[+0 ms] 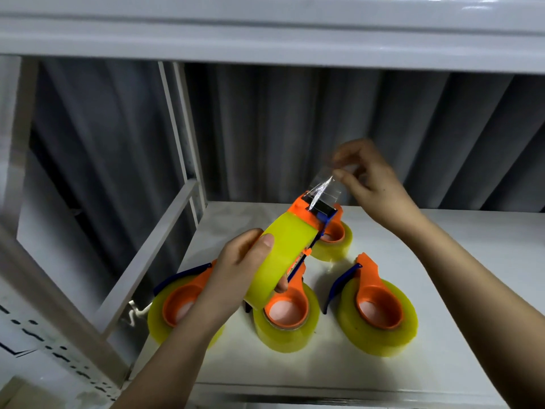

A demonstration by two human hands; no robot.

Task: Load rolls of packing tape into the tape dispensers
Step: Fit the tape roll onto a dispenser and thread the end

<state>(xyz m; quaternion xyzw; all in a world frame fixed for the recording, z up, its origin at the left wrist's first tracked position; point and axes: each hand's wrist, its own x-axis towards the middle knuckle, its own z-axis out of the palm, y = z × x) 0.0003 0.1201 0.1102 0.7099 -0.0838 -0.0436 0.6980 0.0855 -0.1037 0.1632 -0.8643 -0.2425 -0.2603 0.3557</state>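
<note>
Two hands busy: left hand (236, 261) grips the roll (280, 255); right hand (368, 178) fingers pinch the tape end (323, 187) above the cutter (320, 209).

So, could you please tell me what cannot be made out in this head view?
- Far loaded dispenser: mostly hidden behind the held dispenser.
- Left loaded dispenser: its right side is covered by the left hand and forearm.
- Tape end pinched by the right hand: clear and blurred, its edges uncertain.
- Held dispenser's blade: too blurred to see.
</note>
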